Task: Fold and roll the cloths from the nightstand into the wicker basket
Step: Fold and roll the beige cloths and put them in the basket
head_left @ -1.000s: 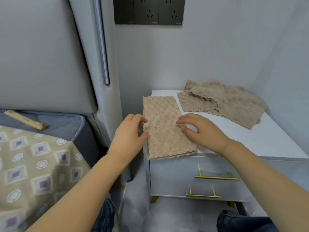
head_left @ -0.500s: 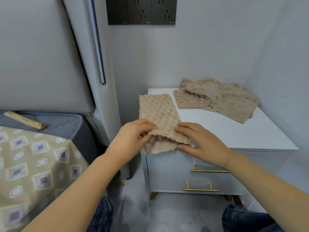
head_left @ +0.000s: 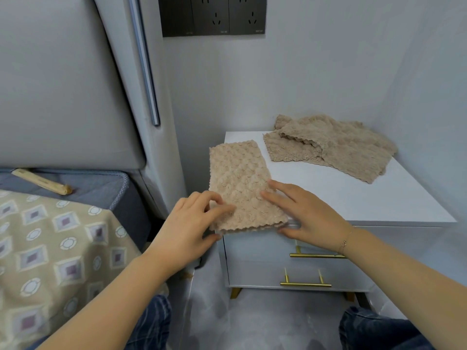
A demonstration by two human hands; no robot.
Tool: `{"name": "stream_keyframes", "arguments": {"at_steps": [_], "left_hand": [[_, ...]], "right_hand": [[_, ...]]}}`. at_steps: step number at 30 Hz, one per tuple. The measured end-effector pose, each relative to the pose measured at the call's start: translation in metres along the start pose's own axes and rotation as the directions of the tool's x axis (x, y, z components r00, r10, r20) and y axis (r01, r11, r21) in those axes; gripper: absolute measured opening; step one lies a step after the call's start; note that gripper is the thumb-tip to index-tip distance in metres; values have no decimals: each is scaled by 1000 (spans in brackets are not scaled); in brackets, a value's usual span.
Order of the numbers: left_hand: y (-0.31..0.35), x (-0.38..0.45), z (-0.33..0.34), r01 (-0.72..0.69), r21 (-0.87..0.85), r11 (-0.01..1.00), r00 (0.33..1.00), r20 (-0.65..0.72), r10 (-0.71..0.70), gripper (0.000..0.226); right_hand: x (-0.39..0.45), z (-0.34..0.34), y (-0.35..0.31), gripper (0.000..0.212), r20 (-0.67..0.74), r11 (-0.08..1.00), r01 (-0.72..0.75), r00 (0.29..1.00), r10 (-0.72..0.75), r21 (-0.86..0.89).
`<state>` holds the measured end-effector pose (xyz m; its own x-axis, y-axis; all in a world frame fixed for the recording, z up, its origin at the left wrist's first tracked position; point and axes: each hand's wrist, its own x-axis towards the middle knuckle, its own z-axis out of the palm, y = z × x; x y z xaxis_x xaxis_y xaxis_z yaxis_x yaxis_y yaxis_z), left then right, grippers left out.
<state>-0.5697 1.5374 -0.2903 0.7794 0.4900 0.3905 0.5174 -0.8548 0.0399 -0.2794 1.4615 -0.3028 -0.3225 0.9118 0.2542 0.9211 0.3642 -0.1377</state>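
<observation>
On the near left corner of the nightstand tabletop (head_left: pixel 353 198) lies a folded tan cloth (head_left: pixel 240 180), a long strip with its near end hanging just over the front edge. Left hand (head_left: pixel 187 223) pinches that near end, fingers (head_left: pixel 219 210) on top and thumb under, probably to start the roll. Right hand (head_left: pixel 308 218) lies flat on the cloth's right side, fingers straight and pressing, thumb at the front edge; likely it is pinning the fold so it stays aligned. Loose cloth pile (head_left: pixel 336 145) waits at the back of the tabletop, apart from the strip. Wicker basket not in view. Bed with patterned cover (head_left: pixel 50 243) sits left, gold drawer handles (head_left: pixel 305 284) below.
</observation>
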Motion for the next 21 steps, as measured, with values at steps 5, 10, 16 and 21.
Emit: {"name": "stream_keyframes", "arguments": {"at_steps": [5,10,16,21], "left_hand": [[5,-2,23,-13,48,999,993,119,7,105],[4,8,44,21,-258,966,1000,22,-15,72],[4,20,40,-27,-158,987,998,-65,17,61],[12,22,22,-31,-16,999,985,-170,28,32]], "right_hand": [[9,4,-7,60,-47,993,121,992,-121,-5],[3,4,-3,48,-140,993,114,984,-112,12],[-3,13,0,38,-226,985,141,961,-159,-98],[-3,3,-5,32,-224,988,39,975,-5,147]]}}
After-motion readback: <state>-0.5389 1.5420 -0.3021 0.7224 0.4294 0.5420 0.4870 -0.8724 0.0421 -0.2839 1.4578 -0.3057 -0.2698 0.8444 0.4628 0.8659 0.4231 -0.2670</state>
